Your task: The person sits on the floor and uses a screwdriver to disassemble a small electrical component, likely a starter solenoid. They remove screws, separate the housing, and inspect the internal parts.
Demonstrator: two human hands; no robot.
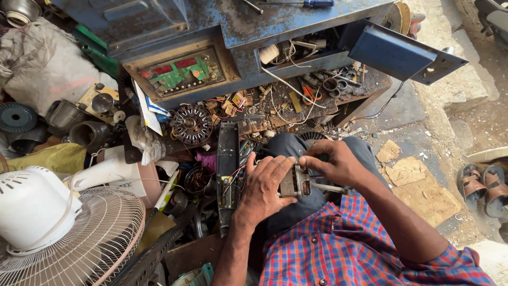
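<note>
Your left hand (264,182) is clamped around a small motor (295,182) over your lap, while your right hand (333,161) pinches its top edge from two o'clock. Its metal shaft (330,188) points toward three o'clock, nearer your right hand. Most of the motor's body is hidden under your fingers.
</note>
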